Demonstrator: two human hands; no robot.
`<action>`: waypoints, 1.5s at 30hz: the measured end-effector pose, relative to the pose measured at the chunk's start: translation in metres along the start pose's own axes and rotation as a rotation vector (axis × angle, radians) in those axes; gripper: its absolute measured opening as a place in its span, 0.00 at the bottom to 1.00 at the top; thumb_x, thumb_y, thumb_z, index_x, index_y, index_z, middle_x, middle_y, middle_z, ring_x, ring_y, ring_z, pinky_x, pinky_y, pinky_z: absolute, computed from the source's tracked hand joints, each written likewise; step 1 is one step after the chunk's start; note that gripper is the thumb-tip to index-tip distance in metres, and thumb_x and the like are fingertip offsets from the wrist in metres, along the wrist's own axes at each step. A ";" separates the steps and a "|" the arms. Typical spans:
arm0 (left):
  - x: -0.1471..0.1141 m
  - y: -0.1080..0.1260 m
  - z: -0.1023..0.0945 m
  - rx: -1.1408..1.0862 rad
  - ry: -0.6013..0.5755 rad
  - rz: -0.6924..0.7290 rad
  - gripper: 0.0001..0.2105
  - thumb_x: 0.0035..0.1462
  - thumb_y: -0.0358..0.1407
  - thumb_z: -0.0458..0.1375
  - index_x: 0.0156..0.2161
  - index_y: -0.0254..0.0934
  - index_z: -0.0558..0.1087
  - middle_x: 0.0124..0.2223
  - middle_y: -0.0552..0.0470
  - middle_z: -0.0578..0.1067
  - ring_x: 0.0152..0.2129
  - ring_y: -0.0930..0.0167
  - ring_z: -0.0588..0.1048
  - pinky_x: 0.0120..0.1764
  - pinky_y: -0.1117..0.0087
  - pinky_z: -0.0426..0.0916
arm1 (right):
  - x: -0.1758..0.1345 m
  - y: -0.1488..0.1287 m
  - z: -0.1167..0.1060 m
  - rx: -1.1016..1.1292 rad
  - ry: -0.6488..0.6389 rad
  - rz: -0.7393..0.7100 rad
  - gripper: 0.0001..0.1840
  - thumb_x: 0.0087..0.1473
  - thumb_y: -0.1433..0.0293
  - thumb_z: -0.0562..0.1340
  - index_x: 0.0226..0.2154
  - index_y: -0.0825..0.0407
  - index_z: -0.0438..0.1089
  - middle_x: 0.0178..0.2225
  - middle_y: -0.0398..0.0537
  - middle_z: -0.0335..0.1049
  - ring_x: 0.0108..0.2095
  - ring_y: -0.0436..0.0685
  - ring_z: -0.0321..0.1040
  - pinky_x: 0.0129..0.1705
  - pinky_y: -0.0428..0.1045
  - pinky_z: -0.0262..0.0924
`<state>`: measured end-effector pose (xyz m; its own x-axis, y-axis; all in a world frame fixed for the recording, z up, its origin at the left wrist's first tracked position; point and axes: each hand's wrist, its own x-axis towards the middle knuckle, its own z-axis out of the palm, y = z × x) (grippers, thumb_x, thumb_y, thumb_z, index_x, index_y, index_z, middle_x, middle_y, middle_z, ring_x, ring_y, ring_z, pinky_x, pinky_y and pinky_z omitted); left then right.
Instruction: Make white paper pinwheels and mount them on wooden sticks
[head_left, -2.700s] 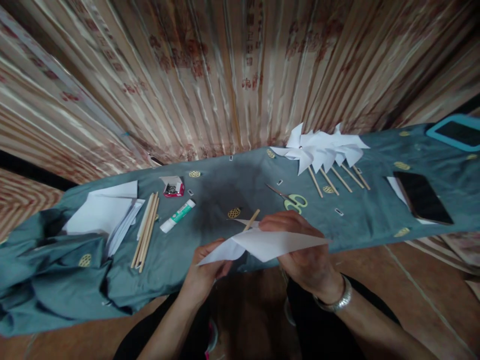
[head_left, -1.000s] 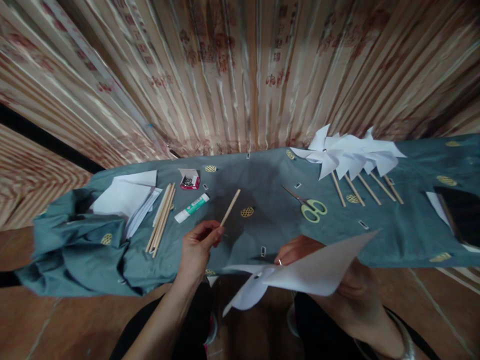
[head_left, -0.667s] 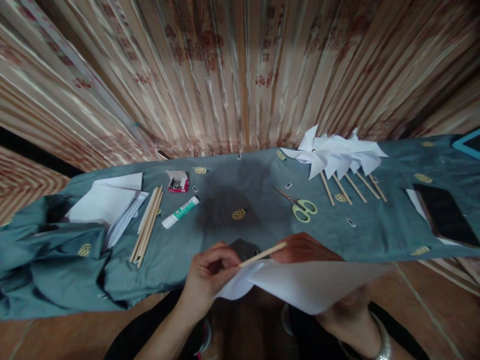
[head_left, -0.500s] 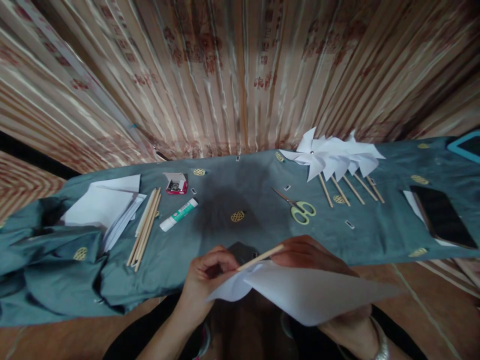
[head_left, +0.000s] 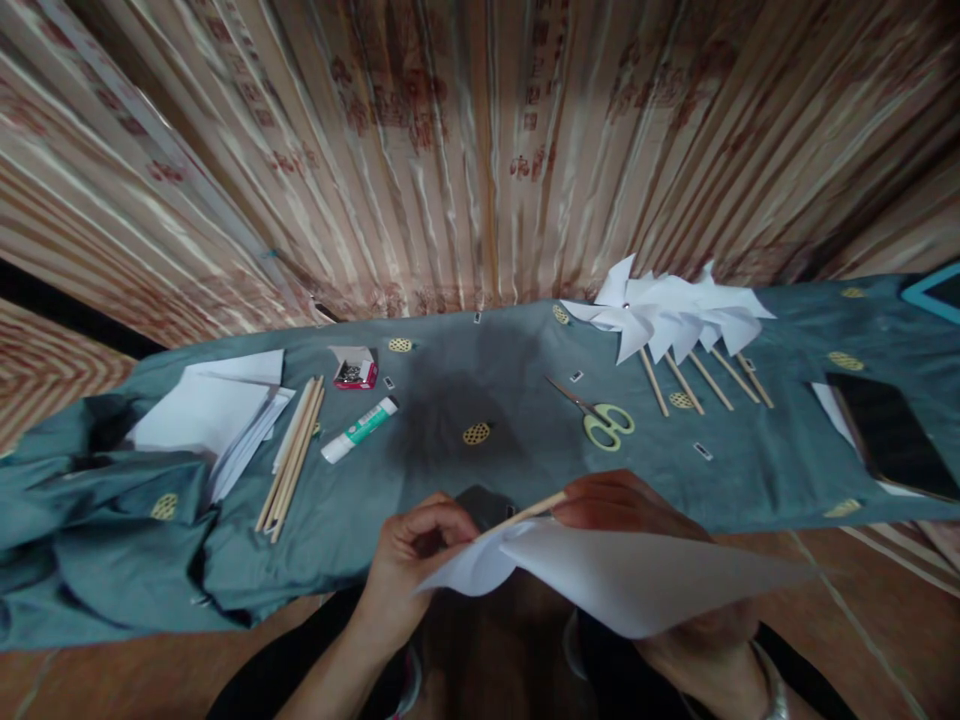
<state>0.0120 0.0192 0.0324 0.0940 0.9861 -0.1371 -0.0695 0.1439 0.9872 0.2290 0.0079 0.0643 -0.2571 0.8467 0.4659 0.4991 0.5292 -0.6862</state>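
Note:
A white paper pinwheel [head_left: 622, 575], its blades partly curled, is held up at the table's near edge. Along its upper side runs a thin wooden stick [head_left: 534, 508]. My left hand [head_left: 420, 545] is closed, thumb and fingers pinching the pinwheel at the stick's left end. The fingers of my right hand [head_left: 619, 500] close round the stick's other end. Paper hides much of the right palm, and its wrist shows below the sheet. Whatever joins paper and stick cannot be made out.
Finished pinwheels [head_left: 675, 310] lie overlapping at the back right. Green-handled scissors [head_left: 606, 425], a glue stick [head_left: 360, 430], an open small red box [head_left: 355, 370], loose wooden sticks [head_left: 289, 460], white paper sheets [head_left: 210, 405] and a dark phone [head_left: 896, 430] rest on the cloth [head_left: 450, 380].
The paper has shifted slightly and tipped a little flatter between my hands. Both hands keep their hold; objects on the table lie as before.

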 end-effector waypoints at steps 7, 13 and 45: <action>0.000 0.007 0.001 0.034 0.001 -0.062 0.14 0.39 0.44 0.69 0.19 0.35 0.76 0.20 0.53 0.69 0.18 0.74 0.65 0.23 0.74 0.60 | 0.009 -0.008 0.000 0.131 0.103 0.012 0.07 0.59 0.68 0.58 0.39 0.44 0.71 0.34 0.43 0.77 0.37 0.55 0.73 0.38 0.49 0.68; 0.000 -0.003 0.003 -0.029 0.061 -0.188 0.09 0.33 0.34 0.70 0.22 0.34 0.77 0.22 0.54 0.70 0.20 0.74 0.65 0.23 0.74 0.60 | 0.014 0.003 0.014 0.361 0.124 0.506 0.06 0.50 0.65 0.66 0.27 0.50 0.75 0.21 0.40 0.72 0.19 0.50 0.64 0.20 0.44 0.57; 0.000 -0.020 0.000 -0.142 0.114 -0.319 0.16 0.28 0.41 0.73 0.20 0.32 0.74 0.16 0.55 0.71 0.15 0.76 0.67 0.20 0.75 0.63 | 0.045 0.050 0.065 0.988 -0.058 0.887 0.11 0.37 0.63 0.73 0.26 0.51 0.76 0.26 0.46 0.77 0.25 0.55 0.69 0.31 0.50 0.61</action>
<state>0.0137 0.0164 0.0130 0.0225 0.8915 -0.4526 -0.1923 0.4481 0.8731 0.1885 0.0762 0.0147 -0.2063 0.9119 -0.3548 -0.2860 -0.4030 -0.8694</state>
